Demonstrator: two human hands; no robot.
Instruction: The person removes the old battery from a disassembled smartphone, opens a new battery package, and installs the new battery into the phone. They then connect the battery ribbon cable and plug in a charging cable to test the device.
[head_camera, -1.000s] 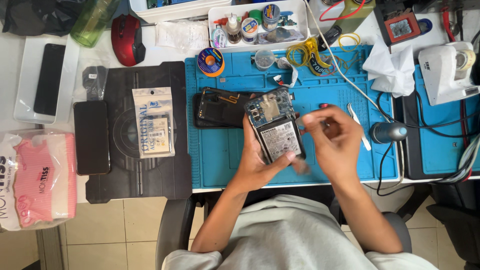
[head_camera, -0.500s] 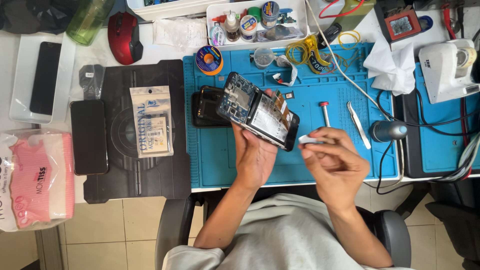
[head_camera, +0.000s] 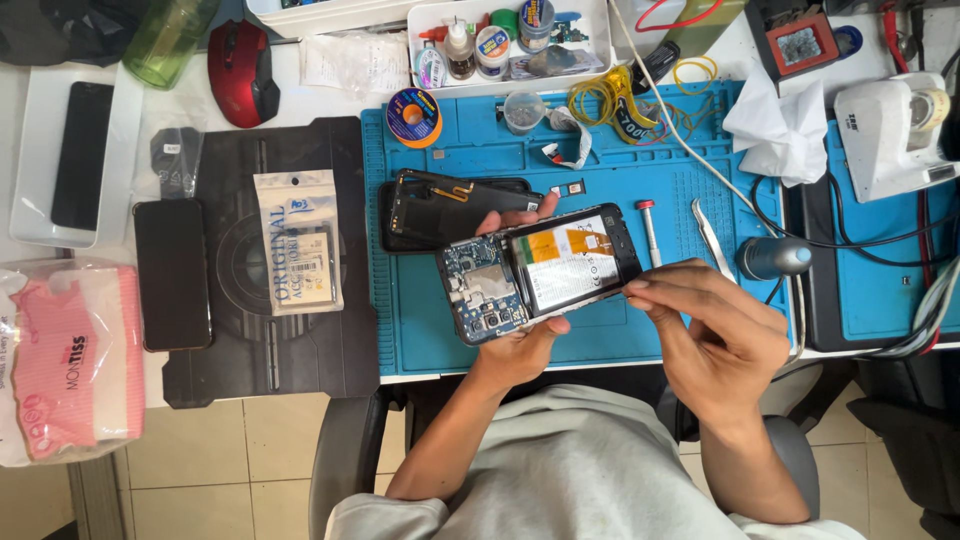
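a red mouse (head_camera: 241, 72), green bottle (head_camera: 168, 40), tweezers (head_camera: 712, 239) and pink tissue pack (head_camera: 72, 362) lie around.

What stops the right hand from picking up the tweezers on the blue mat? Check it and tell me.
Probably nothing. The tweezers lie bare on the blue mat, just beyond the right hand, with nothing across them. But that hand is at the edge of the opened phone, which the left hand holds up.

It was a phone repair workshop: a blue repair mat (head_camera: 600, 180), tweezers (head_camera: 712, 238), solder spool (head_camera: 413, 117) and opened phone (head_camera: 540, 272) covered the counter (head_camera: 330, 70).
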